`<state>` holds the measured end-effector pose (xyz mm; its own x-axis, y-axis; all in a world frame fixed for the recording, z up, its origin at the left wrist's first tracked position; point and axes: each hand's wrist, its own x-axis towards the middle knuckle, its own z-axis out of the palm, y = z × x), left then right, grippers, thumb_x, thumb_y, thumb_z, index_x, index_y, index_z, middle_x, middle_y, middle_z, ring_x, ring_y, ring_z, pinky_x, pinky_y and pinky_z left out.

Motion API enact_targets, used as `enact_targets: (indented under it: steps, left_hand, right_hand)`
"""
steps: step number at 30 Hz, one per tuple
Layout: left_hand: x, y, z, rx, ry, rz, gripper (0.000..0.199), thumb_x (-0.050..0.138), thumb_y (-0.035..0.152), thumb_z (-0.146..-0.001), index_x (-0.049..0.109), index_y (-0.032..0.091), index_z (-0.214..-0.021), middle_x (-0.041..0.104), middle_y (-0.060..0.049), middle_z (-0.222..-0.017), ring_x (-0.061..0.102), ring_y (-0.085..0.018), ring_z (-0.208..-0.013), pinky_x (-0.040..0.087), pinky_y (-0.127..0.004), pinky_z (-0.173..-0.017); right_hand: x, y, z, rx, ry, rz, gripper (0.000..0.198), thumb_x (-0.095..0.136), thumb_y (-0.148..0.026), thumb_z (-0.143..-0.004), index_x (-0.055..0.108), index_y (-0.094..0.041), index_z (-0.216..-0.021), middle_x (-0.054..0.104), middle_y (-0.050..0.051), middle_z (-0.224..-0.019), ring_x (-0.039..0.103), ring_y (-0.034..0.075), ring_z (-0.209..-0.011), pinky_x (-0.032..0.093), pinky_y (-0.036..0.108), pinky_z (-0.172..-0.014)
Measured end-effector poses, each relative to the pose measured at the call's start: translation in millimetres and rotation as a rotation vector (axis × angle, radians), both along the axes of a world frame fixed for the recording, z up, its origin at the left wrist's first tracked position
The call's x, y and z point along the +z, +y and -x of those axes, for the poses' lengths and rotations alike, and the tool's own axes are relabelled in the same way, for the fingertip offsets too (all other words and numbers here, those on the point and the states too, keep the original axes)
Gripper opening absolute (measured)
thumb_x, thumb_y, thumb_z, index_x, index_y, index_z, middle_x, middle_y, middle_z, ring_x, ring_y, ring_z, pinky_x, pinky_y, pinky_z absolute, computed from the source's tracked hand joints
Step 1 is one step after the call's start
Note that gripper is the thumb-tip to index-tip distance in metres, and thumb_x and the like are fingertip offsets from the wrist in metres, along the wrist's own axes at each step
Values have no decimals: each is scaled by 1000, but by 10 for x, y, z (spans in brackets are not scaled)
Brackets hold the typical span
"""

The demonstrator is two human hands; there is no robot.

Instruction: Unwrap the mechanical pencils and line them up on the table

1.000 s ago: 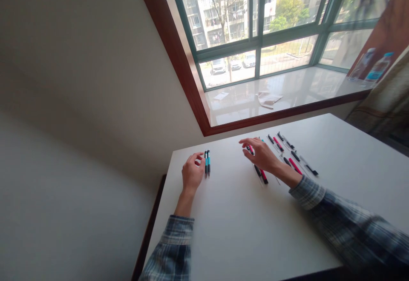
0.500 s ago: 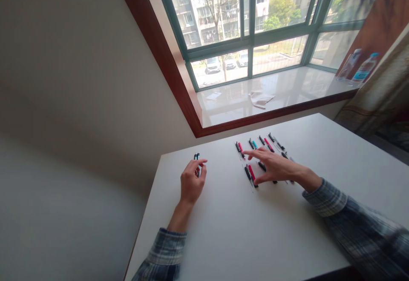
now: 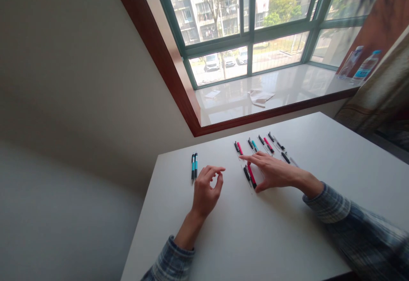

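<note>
My left hand [image 3: 207, 190] hovers over the white table [image 3: 223, 238], its thumb and index finger curved towards each other with a gap and nothing between them. To its upper left, two blue-and-black pens [image 3: 194, 165] lie side by side. My right hand [image 3: 273, 171] is spread over the grouped pens. Its thumb is by the lower end of a pink-and-black pen [image 3: 252, 175], and a fingertip is at that pen's upper end. Beside that pen lies a black-capped clear pen [image 3: 246, 173]. The right hand hides some pens beneath it.
Further back lie another pink pen [image 3: 240, 148], a teal pen [image 3: 254, 145], a pink-and-black pen [image 3: 269, 144] and several black-capped pens. Behind the table, the windowsill [image 3: 230, 106] holds a cloth [image 3: 260, 98] and a water bottle [image 3: 367, 67]. A wall [image 3: 79, 144] borders the left side.
My left hand has moved right and towards me, away from the two blue-and-black pens, which now show fully. My right hand has shifted slightly, its fingers closer around the near pink-and-black pen.
</note>
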<state>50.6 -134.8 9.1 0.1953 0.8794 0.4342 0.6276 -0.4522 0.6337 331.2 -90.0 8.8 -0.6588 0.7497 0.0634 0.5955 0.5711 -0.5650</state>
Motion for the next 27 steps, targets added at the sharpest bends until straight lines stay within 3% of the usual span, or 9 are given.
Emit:
enact_targets:
  steps: [4, 7, 13, 17, 21, 25, 27]
  left_hand:
    - [-7, -2, -1, 1, 7, -8, 19, 57, 16, -97, 73, 23, -103, 70, -3, -93, 60, -18, -84, 49, -30, -72]
    - [26, -36, -35, -3, -12, 5, 17, 59, 19, -97, 74, 23, -104, 70, -3, -93, 60, -17, -82, 49, -30, -72]
    - [91, -89, -161, -97, -255, 280, 23, 65, 36, -97, 74, 21, -112, 73, -4, -96, 63, -17, -80, 53, -30, -73]
    - [71, -88, -241, -167, -309, 413, 28, 70, 41, -92, 76, 20, -110, 76, -5, -94, 59, -15, -69, 50, -27, -64]
    - [32, -46, -267, -177, -323, 469, 28, 71, 45, -91, 78, 18, -96, 76, -6, -87, 55, -13, -61, 46, -26, -57]
    - [-32, 41, -249, -144, -391, 471, 31, 69, 46, -92, 76, 16, -97, 76, -8, -90, 66, -18, -73, 52, -29, -66]
    - [-72, 61, -240, -102, -430, 431, 30, 67, 44, -93, 76, 16, -99, 77, -9, -96, 69, -21, -84, 54, -30, -72]
  right_hand:
    - [25, 10, -32, -8, 20, -49, 109, 90, -43, -68, 33, -30, -161, 63, 11, -127, 56, 35, -120, 51, 52, -101]
    - [60, -4, 8, -66, 120, -183, 100, 86, -39, -75, 34, -30, -159, 60, 12, -133, 55, 35, -123, 53, 53, -99]
    - [118, -174, 271, -34, 316, -409, 87, 80, -31, -84, 34, -31, -158, 54, 14, -143, 54, 34, -129, 55, 54, -102]
    - [118, -279, 381, 52, 329, -436, 75, 74, -29, -91, 37, -33, -157, 55, 12, -142, 54, 32, -129, 55, 51, -104]
    - [105, -300, 407, 74, 296, -393, 78, 74, -26, -90, 36, -35, -158, 55, 12, -143, 54, 32, -130, 56, 50, -102]
    - [98, -207, 337, 42, 303, -371, 85, 80, -35, -86, 36, -32, -158, 54, 14, -147, 51, 35, -134, 53, 54, -106]
    - [85, -120, 257, -6, 311, -389, 66, 77, -34, -90, 49, -30, -150, 59, 13, -140, 53, 33, -130, 52, 54, -106]
